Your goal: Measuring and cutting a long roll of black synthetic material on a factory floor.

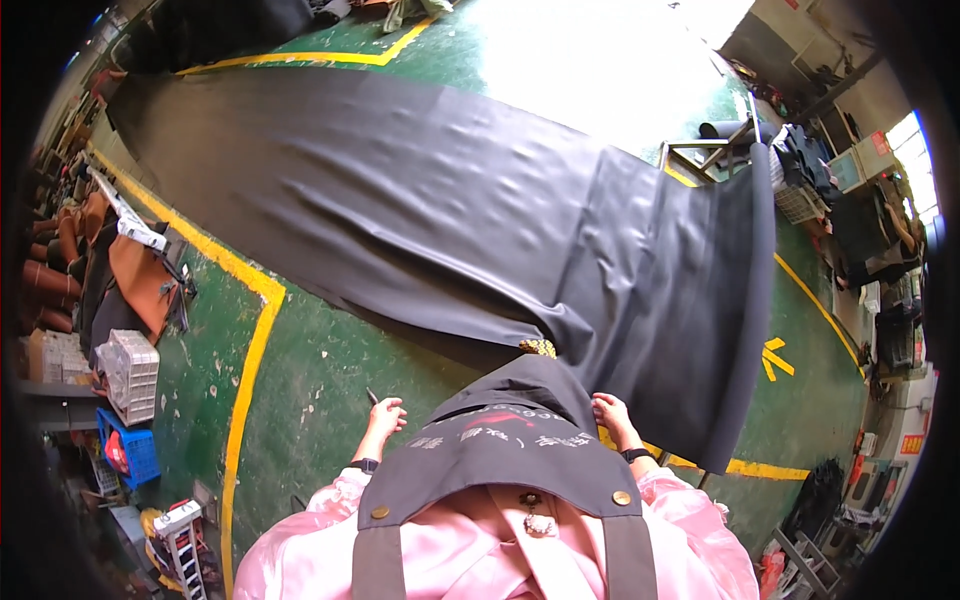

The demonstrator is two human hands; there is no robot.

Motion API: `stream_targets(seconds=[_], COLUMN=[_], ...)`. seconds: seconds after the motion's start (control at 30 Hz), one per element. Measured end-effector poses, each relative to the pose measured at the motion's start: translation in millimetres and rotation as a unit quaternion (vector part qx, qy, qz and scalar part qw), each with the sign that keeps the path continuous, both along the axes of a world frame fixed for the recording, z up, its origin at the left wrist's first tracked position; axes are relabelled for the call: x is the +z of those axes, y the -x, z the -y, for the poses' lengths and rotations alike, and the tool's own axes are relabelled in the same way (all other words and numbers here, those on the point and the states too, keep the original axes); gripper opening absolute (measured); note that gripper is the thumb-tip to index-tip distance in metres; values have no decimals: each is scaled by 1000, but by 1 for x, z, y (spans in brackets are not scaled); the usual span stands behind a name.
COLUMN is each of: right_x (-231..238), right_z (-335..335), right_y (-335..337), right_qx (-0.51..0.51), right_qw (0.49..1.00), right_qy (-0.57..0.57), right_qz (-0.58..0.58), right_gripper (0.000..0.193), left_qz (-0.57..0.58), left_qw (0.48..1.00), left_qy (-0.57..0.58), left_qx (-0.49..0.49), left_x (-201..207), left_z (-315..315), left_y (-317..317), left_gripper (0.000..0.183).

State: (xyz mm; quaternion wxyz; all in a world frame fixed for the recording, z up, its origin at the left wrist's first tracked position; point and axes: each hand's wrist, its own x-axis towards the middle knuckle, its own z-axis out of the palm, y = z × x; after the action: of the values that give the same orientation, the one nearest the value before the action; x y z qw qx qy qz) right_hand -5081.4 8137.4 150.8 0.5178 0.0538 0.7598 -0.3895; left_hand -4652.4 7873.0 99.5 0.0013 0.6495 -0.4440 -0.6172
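Observation:
A long black sheet [450, 190], smooth and leather-like, stretches across the view from the far left to the right. It ripples and bunches into folds near my body. At the right its edge runs into a long black roll [762, 250]. My right hand [612, 412] is closed at the sheet's near edge, fingers curled on the material; the apron [520, 430] I wear hides part of this spot. Off to the left, apart from the sheet, my left hand [385, 418] is closed around a slim dark pen-like thing [371, 396].
Green floor [330, 390] with a yellow line [250, 390] lies at the left. Beyond it are a white crate [130, 375], a blue basket [135, 450] and brown rolls [55, 270]. A metal frame [700, 150] stands by the roll; shelves and stacked goods [880, 230] line the right.

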Motion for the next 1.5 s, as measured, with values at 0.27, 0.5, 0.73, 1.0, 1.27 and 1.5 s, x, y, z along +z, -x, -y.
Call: stream_targets(seconds=[0.27,0.5,0.73,1.0,1.27,1.5], right_x=[-13,-9,-29,-53,-75,-126], right_z=[-13,-1,-5,-15,-26,-48], right_y=[14,11,23,36,48,69], right_qx=[-15,35,3,71,128,117], right_qw=[1000,999,1000,995,987,990], right_qy=[11,-17,29,60,72,48], right_qz=[17,-12,9,-32,-59,-54], right_gripper=[24,22,23,24,28,27], left_qz=[4,20,17,4,25,21], left_qw=[1000,1000,1000,998,999,999], left_qy=[-16,5,-4,29,3,1], left_qx=[1,13,15,53,25,27], left_x=[-6,-4,-9,-12,-5,-3], left_z=[-6,-14,-18,-23,-21,-22], left_y=[6,4,7,11,10,12], left_gripper=[36,35,35,29,35,36])
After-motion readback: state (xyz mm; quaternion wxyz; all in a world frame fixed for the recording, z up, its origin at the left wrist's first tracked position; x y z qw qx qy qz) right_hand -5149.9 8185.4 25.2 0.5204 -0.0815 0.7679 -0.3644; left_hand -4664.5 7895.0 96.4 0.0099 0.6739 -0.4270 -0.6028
